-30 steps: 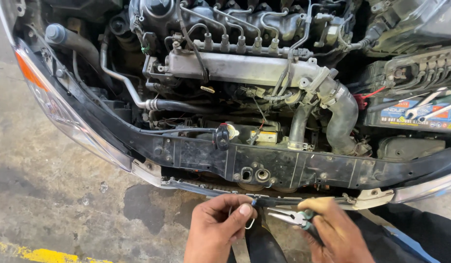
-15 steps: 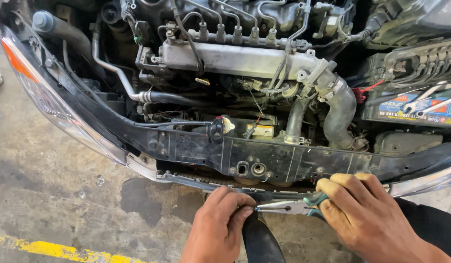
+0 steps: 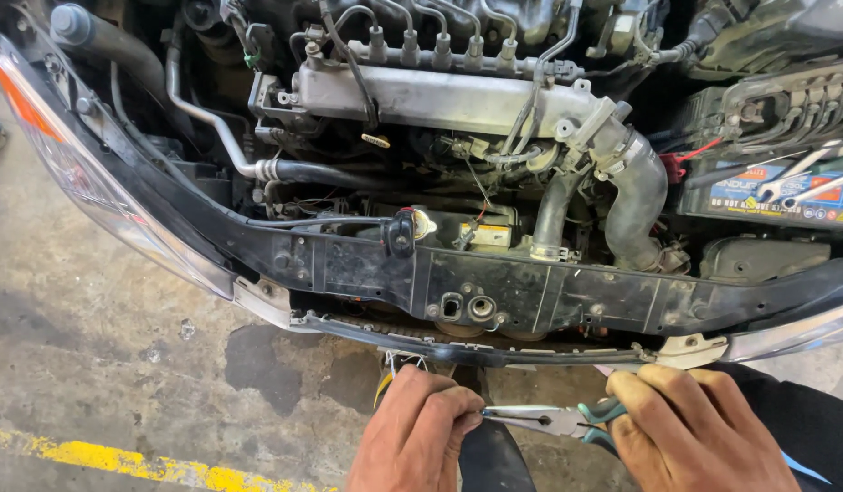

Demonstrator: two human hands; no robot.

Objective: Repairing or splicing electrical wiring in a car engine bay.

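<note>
Right hand down at the near edge, wrapped tight around the green-handled pliers, whose shiny nose points left, straight at the left hand. That left hand is curled into a pinch, fingertips meeting the plier tips; whatever small piece sits between them is too tiny to make out. A dark strap-like strip runs down between the two hands, and a little wire clip hangs just above the left knuckles, under the bumper edge.

Here's the worry: the plier nose is right against bare fingertips. One slip of the squeeze and I'd judge a pinched finger likely. Lose the pinch, and the small piece probably drops to the stained concrete floor, near the yellow line, or gets lost behind the black front crossbar.

Farther out, the engine bay is open: a silver intake pipe across the far side, a fat grey hose curving down on the right. Loose wrenches rest on top of the battery at far right; a nudge could, I'd say, slide one onto the terminals.
</note>
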